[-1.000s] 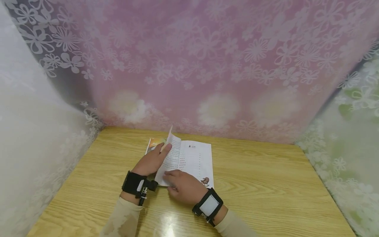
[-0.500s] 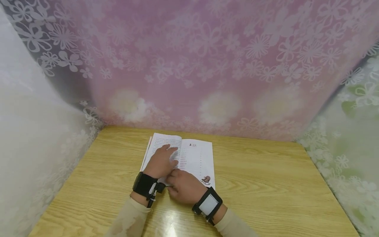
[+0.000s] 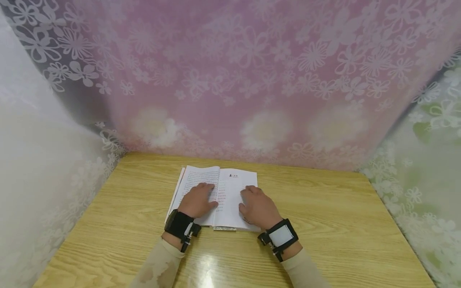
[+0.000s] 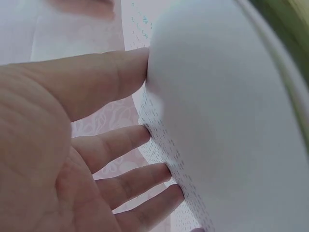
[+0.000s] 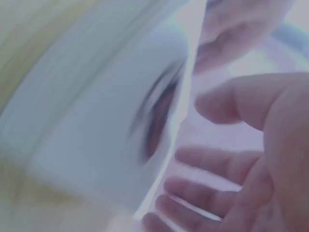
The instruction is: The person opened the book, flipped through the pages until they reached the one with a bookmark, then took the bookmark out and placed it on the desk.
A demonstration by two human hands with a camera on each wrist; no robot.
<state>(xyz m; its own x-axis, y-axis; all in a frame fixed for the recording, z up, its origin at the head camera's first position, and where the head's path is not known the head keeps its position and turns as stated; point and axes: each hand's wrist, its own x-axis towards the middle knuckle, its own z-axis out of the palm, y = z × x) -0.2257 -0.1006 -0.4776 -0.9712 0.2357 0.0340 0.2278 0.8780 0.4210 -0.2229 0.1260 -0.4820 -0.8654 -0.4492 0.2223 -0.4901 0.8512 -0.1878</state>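
Note:
An open book (image 3: 231, 184) lies on the table, its left page (image 3: 201, 173) filled with printed lines and its right page carrying a shorter list. My left hand (image 3: 197, 200) rests on the left page with fingers spread; in the left wrist view its thumb and fingertips touch the paper. Over the right page is my right hand (image 3: 262, 208), fingers loosely bent and pinching nothing. The right wrist view, blurred, has these fingers (image 5: 207, 162) beside the page with its brown printed picture (image 5: 161, 118); whether they touch it I cannot tell.
The wood-grain table (image 3: 324, 224) extends around the book. A pink flowered curtain (image 3: 230, 100) hangs behind it, with pale curtains at the left (image 3: 54, 172) and right (image 3: 425, 180). Black straps with small cameras sit on both wrists.
The lifted page has come down flat on the left side, and my left hand has moved onto it. My right hand has left the book's lower middle and shifted right and up over the right page.

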